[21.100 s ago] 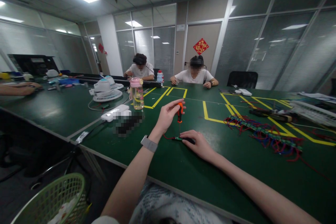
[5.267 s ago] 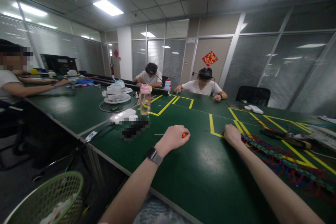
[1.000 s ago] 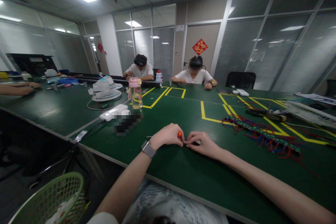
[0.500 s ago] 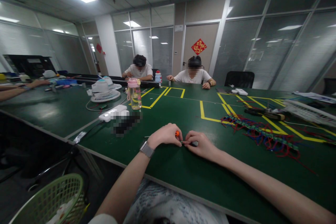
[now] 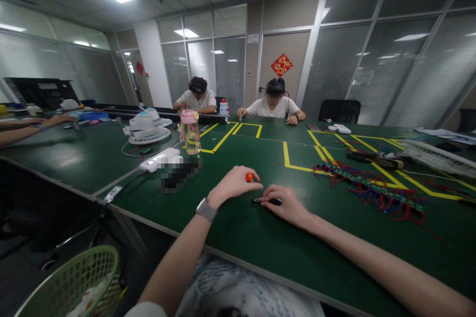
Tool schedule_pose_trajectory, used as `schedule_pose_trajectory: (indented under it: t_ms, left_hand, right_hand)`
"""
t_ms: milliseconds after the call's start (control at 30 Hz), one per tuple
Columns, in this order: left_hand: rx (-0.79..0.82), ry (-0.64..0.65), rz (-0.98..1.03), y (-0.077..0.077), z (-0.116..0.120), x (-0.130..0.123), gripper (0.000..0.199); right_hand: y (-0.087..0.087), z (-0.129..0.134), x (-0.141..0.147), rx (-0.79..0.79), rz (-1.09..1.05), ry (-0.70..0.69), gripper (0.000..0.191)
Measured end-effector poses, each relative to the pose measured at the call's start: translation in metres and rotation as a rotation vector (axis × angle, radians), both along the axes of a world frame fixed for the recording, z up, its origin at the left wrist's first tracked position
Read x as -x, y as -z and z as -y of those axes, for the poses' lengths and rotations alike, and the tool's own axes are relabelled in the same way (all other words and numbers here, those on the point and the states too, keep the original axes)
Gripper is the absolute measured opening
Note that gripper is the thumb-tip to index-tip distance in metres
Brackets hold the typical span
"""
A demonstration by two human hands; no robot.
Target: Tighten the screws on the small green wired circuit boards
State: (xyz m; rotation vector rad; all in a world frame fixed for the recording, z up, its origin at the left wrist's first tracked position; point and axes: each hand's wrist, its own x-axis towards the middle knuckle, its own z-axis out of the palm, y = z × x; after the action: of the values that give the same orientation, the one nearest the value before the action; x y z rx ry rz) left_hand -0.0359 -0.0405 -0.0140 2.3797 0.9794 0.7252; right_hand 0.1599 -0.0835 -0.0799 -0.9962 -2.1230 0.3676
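Observation:
My left hand (image 5: 235,184) is raised over the green table (image 5: 230,228), wrapped round a small orange object (image 5: 249,177), with its fingertips apart from the other hand. Just to its right, my right hand (image 5: 280,201) pinches a small dark-green part (image 5: 256,200) between thumb and fingertips, low over the tabletop. A black item shows partly under the fingers of that hand; what it is cannot be made out. A long row of small green boards with red and blue wires (image 5: 372,185) lies to the right.
A pink-lidded bottle (image 5: 191,133), a white power strip (image 5: 159,159) and small fans (image 5: 148,133) stand at the left. Pliers-like tools (image 5: 386,161) and a white rack (image 5: 439,158) lie right. Two people sit opposite. A green basket (image 5: 70,277) is below the table edge.
My left hand has moved up and away from my right hand, taking the orange object along. The small part stays at my right fingertips, now more visible.

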Motion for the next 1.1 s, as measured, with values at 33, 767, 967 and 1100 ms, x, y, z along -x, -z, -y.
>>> schedule_pose_trajectory:
  t_ms: [33, 767, 967, 1100]
  left_hand:
    - [-0.044, -0.065, 0.123, -0.003, 0.000, 0.000, 0.030]
    - [0.319, 0.232, 1.180, -0.006, 0.013, -0.033, 0.023]
    - [0.265, 0.213, 1.127, -0.004, 0.016, -0.036, 0.022]
    - [0.256, 0.205, 1.107, -0.004, 0.016, -0.036, 0.022]
  right_hand:
    - [0.000, 0.000, 0.001, 0.018, -0.017, 0.001, 0.010]
    - [-0.013, -0.006, 0.002, 0.442, -0.122, 0.087, 0.016]
    - [-0.015, -0.004, 0.004, 0.477, -0.133, 0.091, 0.018]
    - [-0.015, -0.004, 0.004, 0.485, -0.142, 0.084, 0.018]
